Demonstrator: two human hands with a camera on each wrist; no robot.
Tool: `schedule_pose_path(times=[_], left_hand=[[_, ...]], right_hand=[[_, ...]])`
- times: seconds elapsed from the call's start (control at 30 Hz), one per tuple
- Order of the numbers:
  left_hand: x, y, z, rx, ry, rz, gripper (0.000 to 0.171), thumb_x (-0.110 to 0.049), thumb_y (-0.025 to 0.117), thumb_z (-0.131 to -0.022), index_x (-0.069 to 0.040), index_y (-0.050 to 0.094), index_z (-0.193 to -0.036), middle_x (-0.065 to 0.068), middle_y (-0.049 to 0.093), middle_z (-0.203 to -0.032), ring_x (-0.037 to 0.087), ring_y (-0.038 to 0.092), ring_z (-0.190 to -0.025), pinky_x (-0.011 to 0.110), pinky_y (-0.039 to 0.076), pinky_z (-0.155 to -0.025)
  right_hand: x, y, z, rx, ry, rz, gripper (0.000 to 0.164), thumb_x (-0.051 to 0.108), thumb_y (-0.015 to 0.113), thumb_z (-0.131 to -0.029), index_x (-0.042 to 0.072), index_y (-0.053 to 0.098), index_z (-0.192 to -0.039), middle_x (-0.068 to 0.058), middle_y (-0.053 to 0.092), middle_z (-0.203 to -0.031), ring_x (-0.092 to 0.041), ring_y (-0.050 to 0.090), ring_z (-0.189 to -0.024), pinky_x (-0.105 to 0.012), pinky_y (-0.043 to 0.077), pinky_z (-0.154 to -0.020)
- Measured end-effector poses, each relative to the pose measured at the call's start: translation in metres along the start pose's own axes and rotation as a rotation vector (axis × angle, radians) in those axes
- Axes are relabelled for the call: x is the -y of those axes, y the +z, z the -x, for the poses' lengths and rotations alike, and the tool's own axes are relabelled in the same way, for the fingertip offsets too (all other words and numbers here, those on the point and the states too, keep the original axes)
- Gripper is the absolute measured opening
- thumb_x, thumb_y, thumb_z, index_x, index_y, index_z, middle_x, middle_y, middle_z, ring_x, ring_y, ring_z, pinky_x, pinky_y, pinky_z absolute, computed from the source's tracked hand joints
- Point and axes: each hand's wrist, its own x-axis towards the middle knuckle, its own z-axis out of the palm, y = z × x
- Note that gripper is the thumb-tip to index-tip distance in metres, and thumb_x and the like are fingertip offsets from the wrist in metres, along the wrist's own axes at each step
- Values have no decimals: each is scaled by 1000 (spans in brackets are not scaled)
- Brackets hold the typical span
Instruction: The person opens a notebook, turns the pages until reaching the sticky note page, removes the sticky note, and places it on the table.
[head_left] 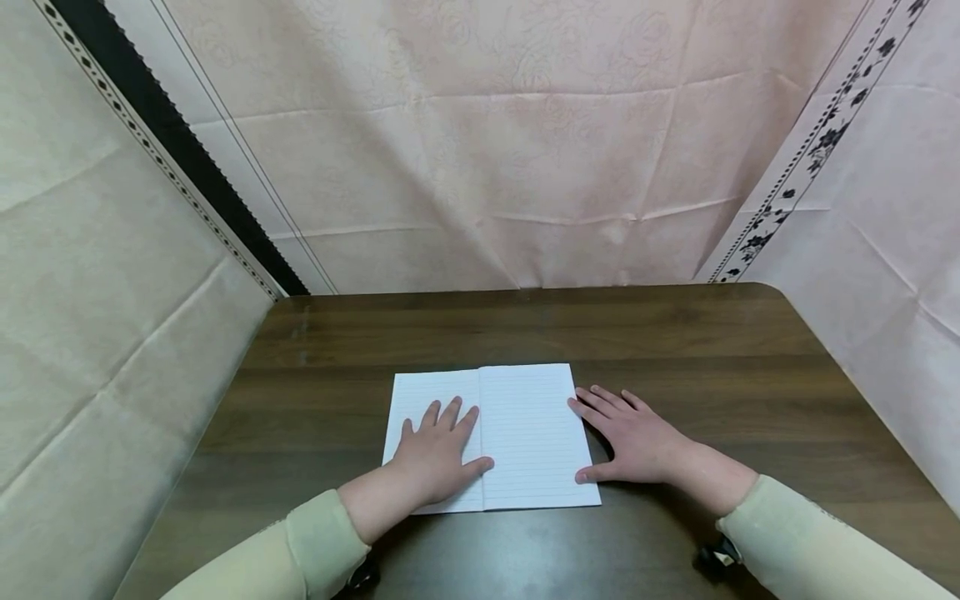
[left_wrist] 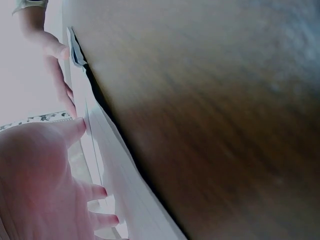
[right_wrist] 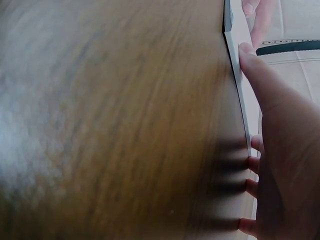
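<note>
And here is the notebook (head_left: 532,437), laid flat at the middle of the bench (head_left: 525,554), two lined pages shown! The left page is covered by the left hand (head_left: 438,457), fingers straight and spread apart, the thumb reached across the fold. At the right edge, the page is met by the thumb and index finger of the right hand (head_left: 637,437), its fingers stretched and apart, nothing clamped. Both wrists are wrapped in pale sleeves (head_left: 326,533); beyond, the bench is backed by patterned cloth (head_left: 487,150).
</note>
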Motion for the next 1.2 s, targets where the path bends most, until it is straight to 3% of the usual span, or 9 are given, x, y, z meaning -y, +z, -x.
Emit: schedule_pose_path(times=[1.2], left_hand=[[-2, 0, 0, -42, 2, -3, 80, -66, 52, -91, -19, 38, -154, 13, 29, -160, 40, 27, -145, 70, 27, -106]], right_hand=[[6, -1, -4, -36, 38, 21, 109, 89, 46, -75, 16, 35, -155, -7, 32, -159, -32, 25, -147, -64, 23, -111]])
